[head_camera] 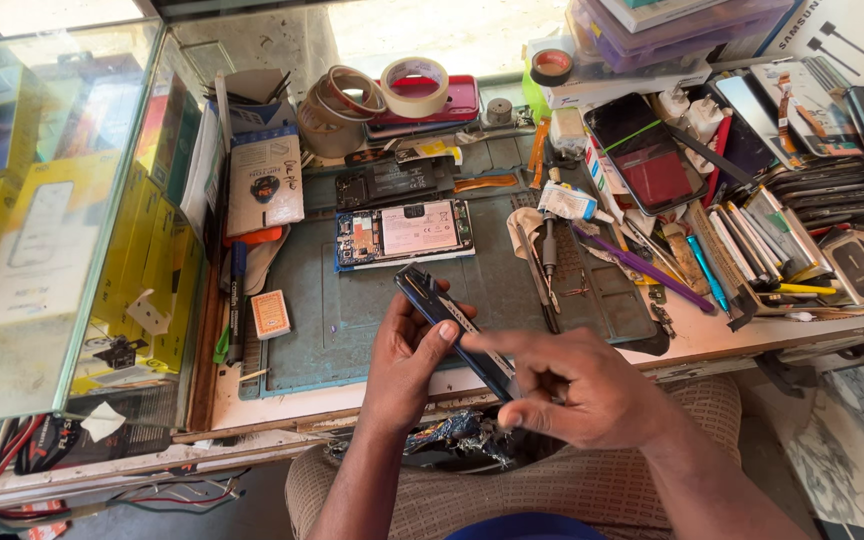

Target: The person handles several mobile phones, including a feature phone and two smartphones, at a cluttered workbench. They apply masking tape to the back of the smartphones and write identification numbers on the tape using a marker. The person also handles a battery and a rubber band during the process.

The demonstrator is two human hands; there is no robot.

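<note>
My left hand (407, 362) grips a dark phone part (442, 305), a slim back cover or frame held edge-up over the front of the workbench. My right hand (574, 388) pinches the lower end of the same part, index finger stretched along its edge. Just beyond, an opened phone (404, 233) with its inner board exposed lies flat on the grey-green work mat (322, 320).
Tape rolls (414, 85) and a red phone sit at the back. Screwdrivers and tweezers (548, 262) lie right of the mat, with a phone (644, 152) and stacked screens further right. A glass display case (42, 220) stands on the left. A small orange box (270, 313) rests on the mat's left edge.
</note>
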